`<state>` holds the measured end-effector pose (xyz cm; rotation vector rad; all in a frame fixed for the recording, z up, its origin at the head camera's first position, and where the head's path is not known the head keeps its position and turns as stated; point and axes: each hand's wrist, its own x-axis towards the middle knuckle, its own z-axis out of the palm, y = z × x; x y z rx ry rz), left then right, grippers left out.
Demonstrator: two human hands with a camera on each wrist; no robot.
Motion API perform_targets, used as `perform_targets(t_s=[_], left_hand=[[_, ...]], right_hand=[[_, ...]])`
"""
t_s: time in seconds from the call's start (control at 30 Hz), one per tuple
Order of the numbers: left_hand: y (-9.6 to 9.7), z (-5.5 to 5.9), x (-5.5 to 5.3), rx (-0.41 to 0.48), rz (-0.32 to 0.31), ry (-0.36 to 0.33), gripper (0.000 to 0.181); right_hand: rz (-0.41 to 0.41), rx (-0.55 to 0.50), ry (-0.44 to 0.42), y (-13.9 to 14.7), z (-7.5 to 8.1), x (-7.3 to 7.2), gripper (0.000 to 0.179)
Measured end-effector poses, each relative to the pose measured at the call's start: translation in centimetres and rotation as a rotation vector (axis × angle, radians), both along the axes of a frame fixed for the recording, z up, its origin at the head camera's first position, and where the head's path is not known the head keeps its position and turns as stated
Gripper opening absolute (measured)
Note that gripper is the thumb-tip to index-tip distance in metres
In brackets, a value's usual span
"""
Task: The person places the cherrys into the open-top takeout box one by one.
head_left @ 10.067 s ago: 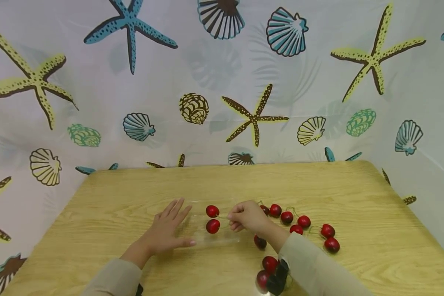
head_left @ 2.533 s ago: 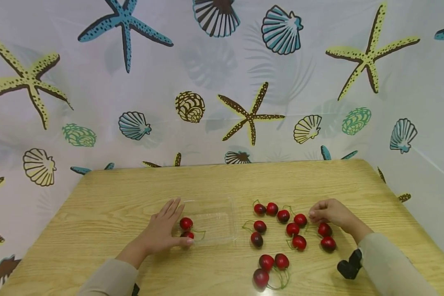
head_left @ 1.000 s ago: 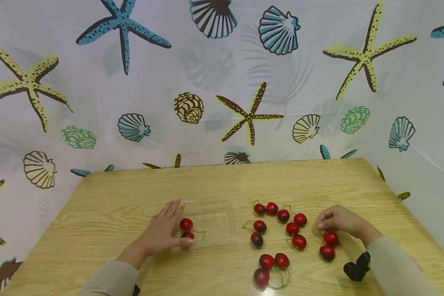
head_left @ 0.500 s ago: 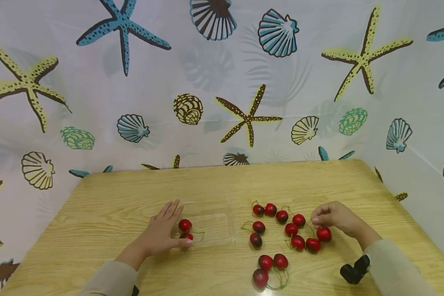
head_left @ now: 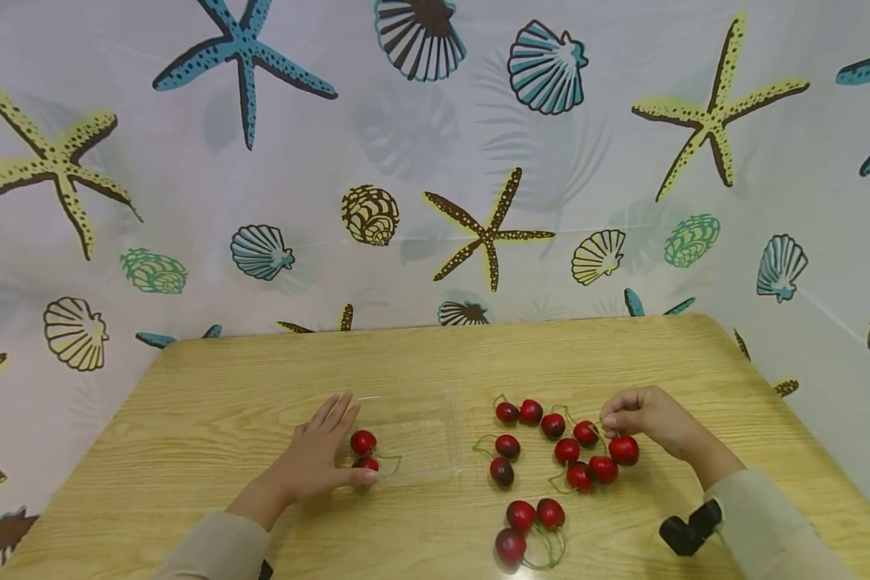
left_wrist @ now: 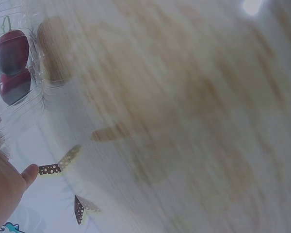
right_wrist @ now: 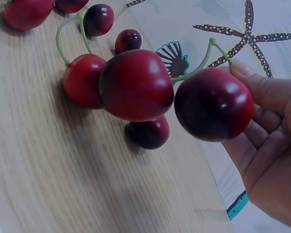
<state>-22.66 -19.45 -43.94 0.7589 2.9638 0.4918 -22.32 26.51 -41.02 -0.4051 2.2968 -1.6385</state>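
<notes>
Fingers (head_left: 624, 401) (right, curled) on cherry stem (right_wrist: 203, 62)

2 red cherries (head_left: 624, 450), stems pinched, clear tray (head_left: 420, 439) containing 2 cherries (head_left: 363, 442)

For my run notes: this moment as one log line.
left hand: at clear tray edge | right hand: holds cherry pair by stem | in tray: two cherries

Seeing light wood-grain surface (head_left: 217, 379) with rounded far corners. Backed and flanked by white cloth (head_left: 319, 181), creased horizontally at back. Printed with blue starfish (head_left: 245, 47) upper left, yellow starfish (head_left: 712, 121) upper right, brown starfish (head_left: 489, 234) near centre, plus striped shell (head_left: 547, 68) up top and faint grey leaves (head_left: 408, 121). Showing bright glare (left_wrist: 252, 6) on surface in left wrist view.
</notes>
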Motion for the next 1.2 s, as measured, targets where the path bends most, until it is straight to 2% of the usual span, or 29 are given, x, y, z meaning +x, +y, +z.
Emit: perform_targets(t_s=[0.5,0.8,1.2], left_hand=[[-0.1,-0.3,-0.2,-0.008,0.012,0.003,0.099],[0.0,-0.2,-0.1,-0.004,0.012,-0.006,0.099],[0.1,-0.1,-0.1,-0.005,0.007,0.001,0.098]], right_hand=[[-0.065,0.0,0.048,-1.8,1.0,-0.5,0.031],[-0.081,-0.013,0.055,-3.3,1.4,-0.7,0.027],[-0.141,-0.126,0.077,-5.6,1.8,-1.0,0.023]])
